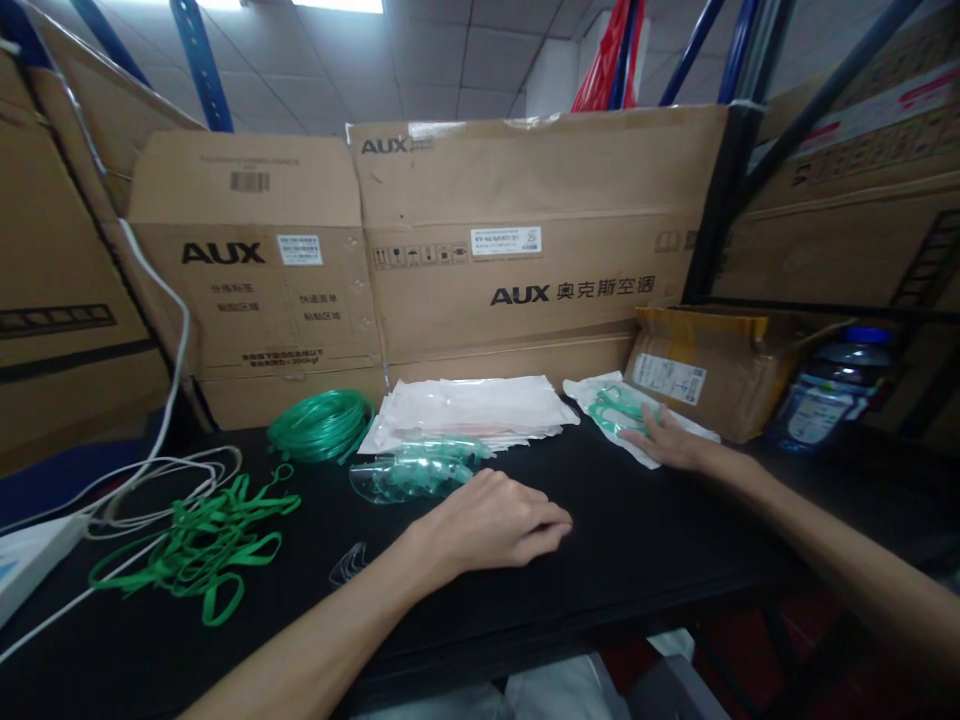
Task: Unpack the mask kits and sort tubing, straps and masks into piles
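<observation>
My right hand lies with its fingers stretched out on a white pouch at the back right. Pale green tubing shows through the pouch's clear face. Near the table's middle my left hand rests with its fingers curled in, and nothing shows in them. Just beyond its wrist lie several clear, green-tinted plastic mask-like pieces, nested in a row. Behind these is a stack of flat white pouches. A coil of green tubing sits to the stack's left.
Tangled green straps and white cables cover the black table's left side. Small clear loops lie near my left forearm. Cardboard panels wall the back. An opened carton and a blue-capped bottle stand at right.
</observation>
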`<state>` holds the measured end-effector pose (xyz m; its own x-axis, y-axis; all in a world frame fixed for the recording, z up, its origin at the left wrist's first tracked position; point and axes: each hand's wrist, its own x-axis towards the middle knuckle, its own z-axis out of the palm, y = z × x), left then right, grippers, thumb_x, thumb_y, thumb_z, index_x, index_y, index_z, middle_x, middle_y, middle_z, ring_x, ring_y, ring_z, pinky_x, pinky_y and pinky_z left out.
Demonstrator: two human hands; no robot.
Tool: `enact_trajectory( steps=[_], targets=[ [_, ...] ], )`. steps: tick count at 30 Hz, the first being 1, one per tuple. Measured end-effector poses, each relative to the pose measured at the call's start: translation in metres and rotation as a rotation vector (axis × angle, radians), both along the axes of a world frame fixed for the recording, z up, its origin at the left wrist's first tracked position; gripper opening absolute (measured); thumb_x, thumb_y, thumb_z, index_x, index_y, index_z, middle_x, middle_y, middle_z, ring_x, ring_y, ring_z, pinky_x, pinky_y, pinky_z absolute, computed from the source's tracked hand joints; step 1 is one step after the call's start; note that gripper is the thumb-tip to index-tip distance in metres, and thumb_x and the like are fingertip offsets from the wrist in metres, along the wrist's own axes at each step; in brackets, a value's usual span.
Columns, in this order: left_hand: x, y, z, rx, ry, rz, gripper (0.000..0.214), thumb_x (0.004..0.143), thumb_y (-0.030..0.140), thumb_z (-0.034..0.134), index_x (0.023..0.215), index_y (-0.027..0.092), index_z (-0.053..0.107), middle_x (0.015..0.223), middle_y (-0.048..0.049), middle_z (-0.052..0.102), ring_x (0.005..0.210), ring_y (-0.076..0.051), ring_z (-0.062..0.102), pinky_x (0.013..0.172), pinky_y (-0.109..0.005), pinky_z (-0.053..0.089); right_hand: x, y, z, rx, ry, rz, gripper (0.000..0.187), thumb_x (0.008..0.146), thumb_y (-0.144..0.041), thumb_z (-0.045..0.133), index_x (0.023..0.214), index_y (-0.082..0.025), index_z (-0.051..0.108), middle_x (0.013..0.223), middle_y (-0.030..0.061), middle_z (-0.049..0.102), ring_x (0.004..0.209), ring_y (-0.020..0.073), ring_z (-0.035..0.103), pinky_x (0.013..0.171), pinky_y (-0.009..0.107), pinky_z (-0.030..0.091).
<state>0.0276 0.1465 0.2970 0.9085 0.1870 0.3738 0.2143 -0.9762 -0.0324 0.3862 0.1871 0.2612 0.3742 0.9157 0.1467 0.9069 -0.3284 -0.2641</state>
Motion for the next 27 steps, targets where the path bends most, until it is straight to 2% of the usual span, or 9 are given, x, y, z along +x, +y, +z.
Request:
enact_trajectory(
  steps=[3,6,8,11,14,17,20,22,27],
  targets=[
    [0.001,0.0,-0.001,-0.011,0.007,-0.001,0.022,0.1,0.027,0.058,0.111,0.023,0.076,0.099,0.0012,0.081,0.081,-0.016,0.077,0.064,-0.023,0.053,0.002,0.014,-0.001,-0.054,0.044,-0.074,0.077,0.097,-0.061,0.052,0.157,-0.015,0.038,0.163,0.0247,0.033,0.147,0.0408,0.038,0.118,0.058,0.031],
    [0.001,0.0,-0.002,-0.018,0.011,-0.011,0.022,0.1,0.027,0.058,0.11,0.022,0.077,0.1,0.0016,0.081,0.082,-0.016,0.077,0.063,-0.023,0.052,0.001,0.028,0.0,-0.074,0.04,-0.12,0.057,0.098,-0.05,0.059,0.147,-0.021,0.049,0.156,0.0158,0.045,0.137,0.0352,0.049,0.113,0.061,0.038],
    [0.001,0.001,-0.003,-0.018,0.001,-0.015,0.022,0.1,0.027,0.057,0.11,0.022,0.077,0.099,0.0018,0.081,0.083,-0.017,0.077,0.063,-0.023,0.051,0.001,0.034,0.001,-0.071,0.027,-0.125,0.048,0.099,-0.044,0.062,0.14,-0.021,0.055,0.149,0.0124,0.052,0.13,0.0316,0.055,0.108,0.058,0.044],
    [0.001,0.003,-0.005,-0.021,-0.027,-0.024,0.023,0.101,0.027,0.056,0.111,0.022,0.077,0.099,0.0011,0.081,0.083,-0.016,0.078,0.063,-0.023,0.051,0.0,0.032,0.003,-0.045,-0.004,-0.102,0.044,0.098,-0.042,0.063,0.136,-0.02,0.058,0.144,0.0124,0.055,0.126,0.0305,0.057,0.106,0.057,0.046],
    [0.001,0.003,-0.006,-0.009,-0.042,-0.024,0.023,0.1,0.028,0.057,0.109,0.021,0.077,0.097,-0.0001,0.082,0.083,-0.017,0.077,0.061,-0.023,0.049,-0.007,0.024,0.011,0.038,-0.038,-0.021,0.049,0.098,-0.046,0.06,0.137,-0.017,0.059,0.149,0.0196,0.051,0.137,0.0381,0.048,0.113,0.058,0.037],
    [0.0,0.002,-0.005,0.009,-0.033,-0.022,0.023,0.1,0.032,0.059,0.105,0.021,0.078,0.091,-0.0005,0.082,0.079,-0.018,0.077,0.055,-0.023,0.046,-0.027,0.025,0.023,0.125,-0.016,0.145,0.052,0.098,-0.049,0.055,0.136,-0.015,0.063,0.149,0.02,0.054,0.143,0.041,0.043,0.117,0.049,0.033],
    [0.0,0.001,-0.005,0.021,-0.032,-0.027,0.024,0.1,0.034,0.059,0.103,0.022,0.079,0.089,0.0,0.082,0.075,-0.017,0.077,0.052,-0.024,0.043,-0.057,0.045,0.034,0.151,0.083,0.269,0.047,0.1,-0.053,0.051,0.129,-0.02,0.068,0.134,0.0127,0.068,0.132,0.0349,0.057,0.111,0.045,0.042],
    [0.0,0.001,-0.005,0.029,-0.037,-0.039,0.024,0.101,0.034,0.058,0.103,0.022,0.079,0.088,0.0002,0.081,0.076,-0.016,0.076,0.053,-0.024,0.043,-0.077,0.065,0.038,0.146,0.17,0.272,0.042,0.101,-0.049,0.055,0.126,-0.018,0.066,0.127,0.0109,0.069,0.119,0.0296,0.064,0.104,0.05,0.048],
    [0.001,0.004,-0.007,0.038,-0.053,-0.059,0.025,0.101,0.032,0.057,0.102,0.019,0.079,0.087,-0.0007,0.081,0.075,-0.016,0.076,0.052,-0.025,0.041,-0.119,0.099,0.029,0.149,0.409,0.249,0.033,0.099,-0.037,0.064,0.125,-0.016,0.063,0.126,0.0091,0.065,0.107,0.0253,0.067,0.09,0.045,0.057]
  ],
)
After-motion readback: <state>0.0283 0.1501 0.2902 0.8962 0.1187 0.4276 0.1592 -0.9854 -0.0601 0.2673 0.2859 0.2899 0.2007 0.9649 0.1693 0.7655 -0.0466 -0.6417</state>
